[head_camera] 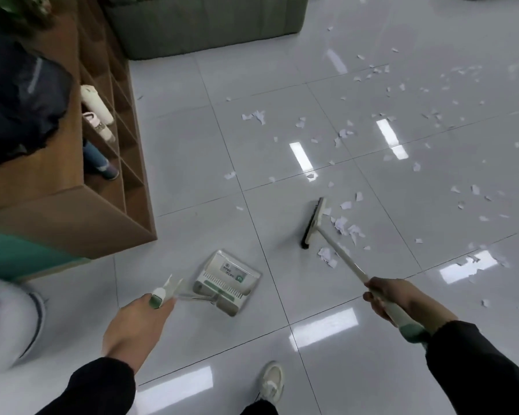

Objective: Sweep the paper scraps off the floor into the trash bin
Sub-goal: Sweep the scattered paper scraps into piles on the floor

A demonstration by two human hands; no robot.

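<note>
While the right hand grips the broom among paper scraps, its head touches the floor. Curled round the dustpan handle, the left hand holds it low.

Operator clothing
Black long sleeves on both arms; white lace-up sneaker; dark trouser hem above it.

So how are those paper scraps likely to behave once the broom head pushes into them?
The paper scraps look thin and torn small, so probably very light and apt to flutter or skip. The glossy floor suggests they slide easily. Some lie behind the broom head, toward the right hand, so a stroke may miss those.
</note>
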